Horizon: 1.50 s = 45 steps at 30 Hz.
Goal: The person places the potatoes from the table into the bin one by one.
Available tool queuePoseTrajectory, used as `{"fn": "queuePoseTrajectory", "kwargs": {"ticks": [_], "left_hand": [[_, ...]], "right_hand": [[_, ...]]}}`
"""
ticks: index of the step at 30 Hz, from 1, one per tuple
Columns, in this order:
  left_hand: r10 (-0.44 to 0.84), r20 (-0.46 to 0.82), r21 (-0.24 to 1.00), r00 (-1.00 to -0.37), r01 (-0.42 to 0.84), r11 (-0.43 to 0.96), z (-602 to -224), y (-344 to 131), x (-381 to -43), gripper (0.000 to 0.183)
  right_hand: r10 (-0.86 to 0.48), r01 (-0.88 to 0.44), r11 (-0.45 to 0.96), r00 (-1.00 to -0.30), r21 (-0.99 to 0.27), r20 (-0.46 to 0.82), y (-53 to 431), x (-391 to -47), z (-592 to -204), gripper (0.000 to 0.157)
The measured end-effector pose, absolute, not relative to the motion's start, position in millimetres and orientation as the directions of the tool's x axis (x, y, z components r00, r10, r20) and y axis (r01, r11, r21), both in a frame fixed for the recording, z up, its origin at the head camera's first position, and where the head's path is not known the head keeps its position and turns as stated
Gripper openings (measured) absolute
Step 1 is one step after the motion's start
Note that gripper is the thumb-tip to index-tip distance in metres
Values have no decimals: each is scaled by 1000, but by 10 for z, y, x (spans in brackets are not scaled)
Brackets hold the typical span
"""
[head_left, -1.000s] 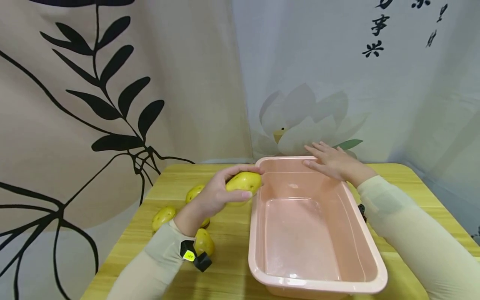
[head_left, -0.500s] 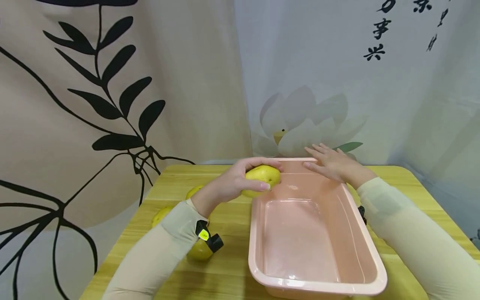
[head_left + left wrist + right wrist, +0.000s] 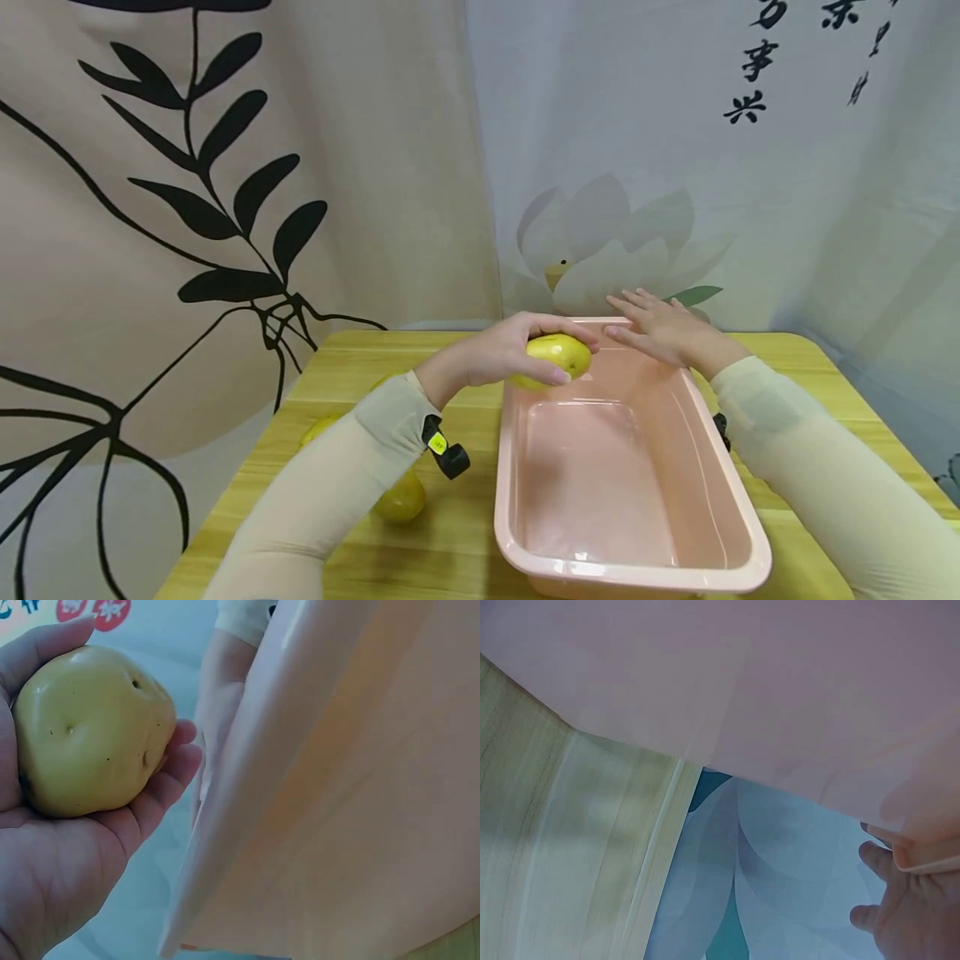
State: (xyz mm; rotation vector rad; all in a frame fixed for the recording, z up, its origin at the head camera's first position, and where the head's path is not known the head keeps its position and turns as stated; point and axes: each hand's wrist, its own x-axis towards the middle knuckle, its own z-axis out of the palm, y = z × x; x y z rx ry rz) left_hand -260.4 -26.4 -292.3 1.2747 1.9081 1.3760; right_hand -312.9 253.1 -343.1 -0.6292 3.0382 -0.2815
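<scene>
My left hand [image 3: 495,352] grips a yellow potato [image 3: 558,357] over the far left part of a pink plastic basin [image 3: 637,572]. In the left wrist view the potato [image 3: 90,731] shows small dark pits, with the thumb on one side and curled fingers on the other. At the basin's far right corner, my right hand [image 3: 663,331] lies on the rim with its fingers spread. The right wrist view has those fingers [image 3: 876,859] beside the basin's rim, with the basin's outer wall [image 3: 667,675] filling the upper part.
More yellow potatoes lie on the wooden table [image 3: 450,550] left of the basin: one near potato [image 3: 401,498], and others partly hidden by the left forearm [image 3: 352,475]. A printed curtain [image 3: 405,167] hangs right behind the table's far edge.
My left hand has carried the potato rightward from beside the basin's left rim to over the basin. The left forearm now covers more of the table potatoes. My right hand stays put.
</scene>
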Motion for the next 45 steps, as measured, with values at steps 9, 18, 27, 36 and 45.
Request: {"fn": "queuePoseTrajectory", "kwargs": {"ticks": [9,18,27,36,45], "left_hand": [[884,-1,870,-467,435,231,-3024,-191,-2667,50],[909,-140,789,-392,510,341,-3077,-113,-2712,46],[919,-262,827,-295,421,371,-3113,38,-2810,44],[890,-370,862,-269,257,436,-3174,157,-2893,44],[864,-418,824,-281,282,491,-3279,227,-2903,41]], "right_hand": [[-396,-393,903,-918,-171,16,2524,-3117,-3446,74],[-389,-385,908,-921,-166,5,2508,-3104,-3459,74],[-394,-390,905,-919,-168,10,2505,-3099,-3450,73],[-399,-395,903,-917,-169,9,2512,-3094,-3427,73],[-394,-390,904,-919,-173,12,2532,-3110,-3419,74]]}}
